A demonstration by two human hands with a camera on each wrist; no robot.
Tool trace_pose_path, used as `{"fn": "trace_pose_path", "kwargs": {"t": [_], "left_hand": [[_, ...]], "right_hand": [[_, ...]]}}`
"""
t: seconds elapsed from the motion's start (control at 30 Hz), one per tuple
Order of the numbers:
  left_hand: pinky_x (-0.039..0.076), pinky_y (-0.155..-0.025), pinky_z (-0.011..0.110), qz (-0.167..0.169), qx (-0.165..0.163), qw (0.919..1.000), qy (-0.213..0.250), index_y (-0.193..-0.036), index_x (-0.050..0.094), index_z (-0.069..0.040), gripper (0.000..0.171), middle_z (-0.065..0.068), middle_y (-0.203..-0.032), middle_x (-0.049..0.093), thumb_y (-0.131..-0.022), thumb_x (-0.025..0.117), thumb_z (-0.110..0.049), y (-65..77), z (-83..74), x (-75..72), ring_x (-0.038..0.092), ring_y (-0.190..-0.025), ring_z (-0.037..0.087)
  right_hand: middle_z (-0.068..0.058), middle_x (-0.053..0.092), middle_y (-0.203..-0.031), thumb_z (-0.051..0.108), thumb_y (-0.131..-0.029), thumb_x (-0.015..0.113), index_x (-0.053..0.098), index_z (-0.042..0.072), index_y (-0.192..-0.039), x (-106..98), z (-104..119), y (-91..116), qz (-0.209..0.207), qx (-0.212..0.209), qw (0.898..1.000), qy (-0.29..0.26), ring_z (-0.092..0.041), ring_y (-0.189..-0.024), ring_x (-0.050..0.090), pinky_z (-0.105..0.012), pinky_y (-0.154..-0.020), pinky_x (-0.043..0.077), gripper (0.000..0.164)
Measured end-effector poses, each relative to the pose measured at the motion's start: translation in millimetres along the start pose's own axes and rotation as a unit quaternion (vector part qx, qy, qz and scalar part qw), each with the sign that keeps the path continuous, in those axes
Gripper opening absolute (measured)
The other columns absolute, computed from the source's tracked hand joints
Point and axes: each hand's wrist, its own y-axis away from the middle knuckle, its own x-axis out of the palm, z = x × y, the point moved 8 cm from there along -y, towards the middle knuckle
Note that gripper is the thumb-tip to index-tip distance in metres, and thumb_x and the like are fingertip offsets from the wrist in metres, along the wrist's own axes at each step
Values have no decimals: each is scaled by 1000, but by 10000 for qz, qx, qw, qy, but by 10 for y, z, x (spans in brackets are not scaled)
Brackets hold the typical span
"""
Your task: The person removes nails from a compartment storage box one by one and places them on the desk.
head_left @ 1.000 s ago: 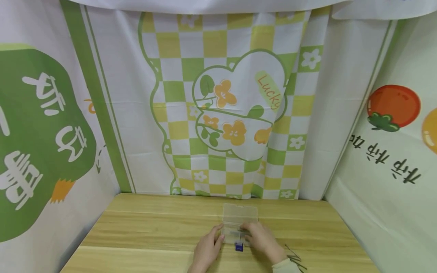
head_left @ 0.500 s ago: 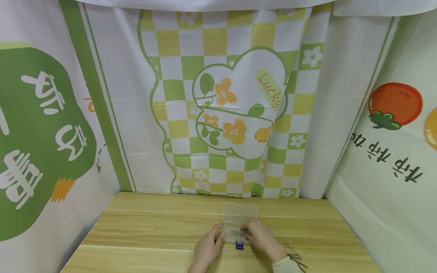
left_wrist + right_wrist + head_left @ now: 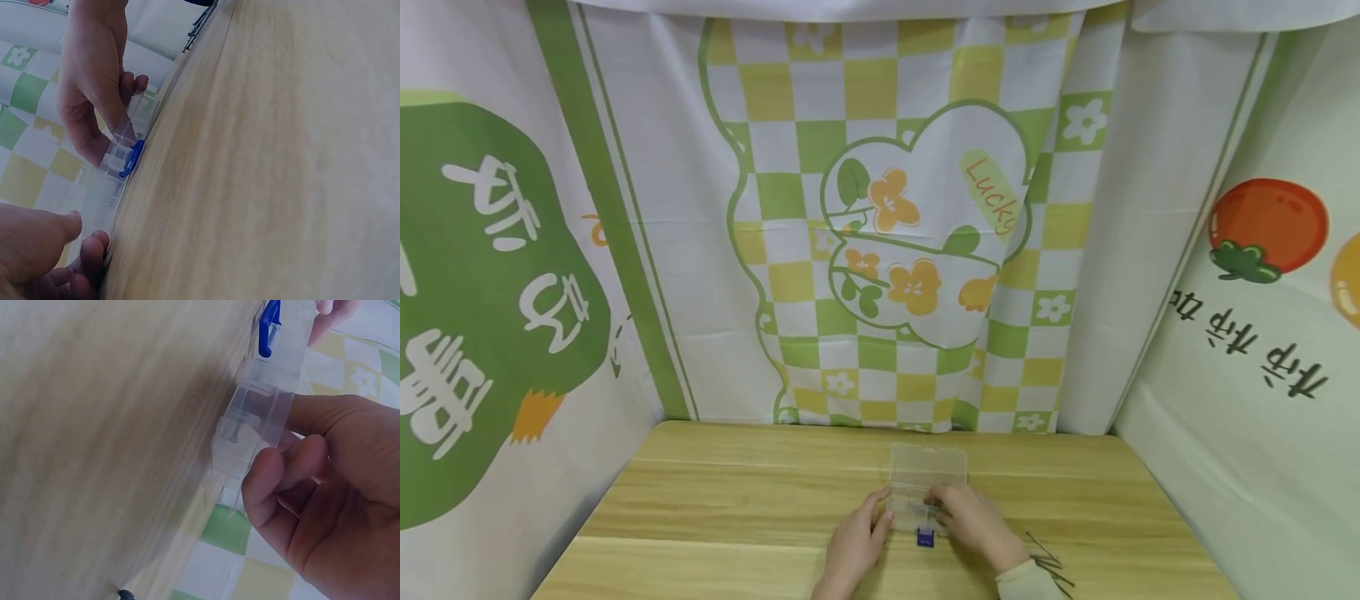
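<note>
A clear plastic box (image 3: 904, 523) with a blue latch (image 3: 926, 537) lies on the table, its lid (image 3: 928, 465) folded back away from me. My left hand (image 3: 854, 546) holds the box's left end, thumb at the near side and forefinger along the edge. From the right, my right hand (image 3: 973, 521) reaches over the box with thumb and forefinger bent down into it; the other fingers are curled by the front wall in the right wrist view. Whether those fingertips pinch anything is hidden. Several thin dark nails or screws (image 3: 1051, 567) lie beside the right sleeve.
The wooden table (image 3: 737, 500) is bounded by a checked cloth (image 3: 917, 375) behind and printed cloth walls at both sides. Loose nail-like pieces (image 3: 199, 28) also show beyond the right hand in the left wrist view.
My right fingertips have shifted slightly left within the box. The left hand keeps its place, and the view has tilted down a little.
</note>
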Motion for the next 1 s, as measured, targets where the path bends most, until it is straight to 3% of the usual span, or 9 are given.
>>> {"fn": "trace_pose_path", "kwargs": {"t": [0.27, 1.0], "left_hand": [[30, -47, 23, -14, -4, 10000, -12, -142, 65, -14, 38, -14, -62, 44, -105, 67, -22, 10, -6, -5, 35, -49, 2], [30, -47, 24, -2, -99, 10000, 7, -144, 64, -18, 39, -14, -62, 44, -105, 66, -26, -6, 35, 17, 36, -49, 3]], "right_hand": [[-3, 73, -101, 2, -85, 83, 79, 11, -104, -16, 20, 6, 6, -286, 9996, -51, -24, -91, 71, -44, -76, 60, 22], [-2, 74, -99, 1, -86, 82, 77, 10, -102, 45, -69, -5, 37, -106, 9993, -359, -23, -92, 71, -45, -81, 60, 19]]}}
